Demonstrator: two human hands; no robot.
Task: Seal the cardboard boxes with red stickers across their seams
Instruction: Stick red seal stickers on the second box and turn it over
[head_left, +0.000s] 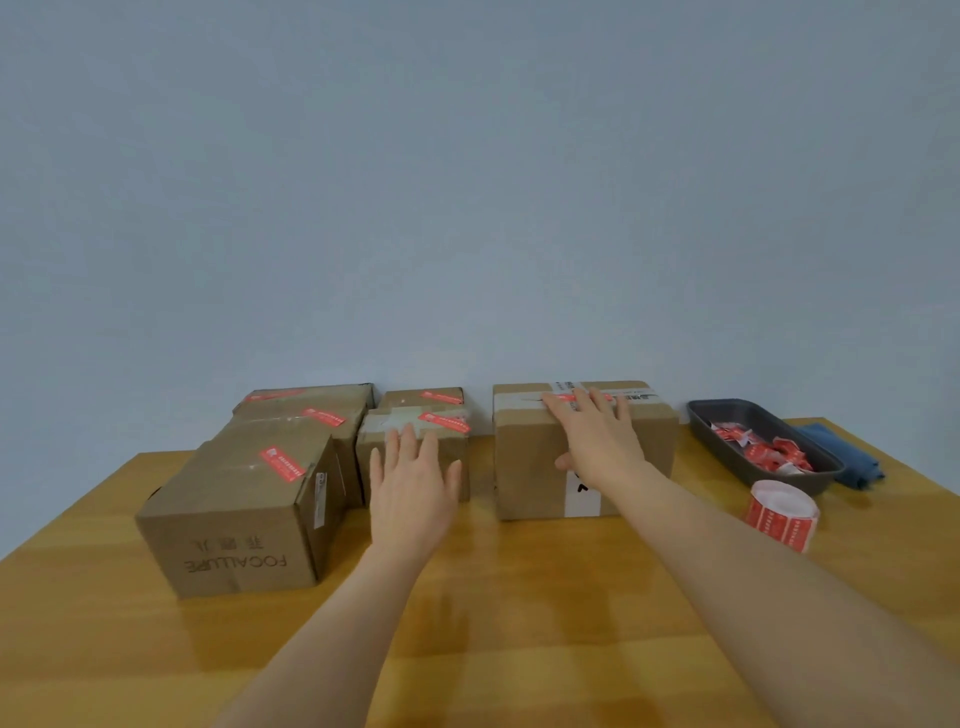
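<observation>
On top of the tall brown cardboard box (582, 457) at the right, your right hand (597, 436) lies flat with its fingers straight and spread, the fingertips (587, 397) over a red rectangular sticker (569, 398) that crosses the taped seam; it grasps nothing, and the flat palm looks meant to rub the sticker down so it bonds on both flaps. Your left hand (413, 483) is released as well, fingers extended, in front of the small brown taped box (415, 452) in the middle (whether it touches the cardboard or only hovers before it, you cannot tell from this view). That small box already wears a red sticker (444, 422) near its top seam, so the left hand is probably steadying it or about to move it, not sealing it.

Behind it a second small box (422, 397) shows a red sticker too, and to the left the large brown carton printed FOCALLURE (234, 525) has one across its top, with more stickered cartons (306, 410) stacked close behind. Grouping the finished ones on the left keeps them apart from the box you are working.

Near your right forearm stands the roll of red stickers (779, 512), on the wooden table (519, 623), within easy reach. Beyond it the dark oblong tray (727, 415) holds crumpled red-and-white scraps (763, 449), likely peeled backing, beside a folded blue cloth (852, 462)
</observation>
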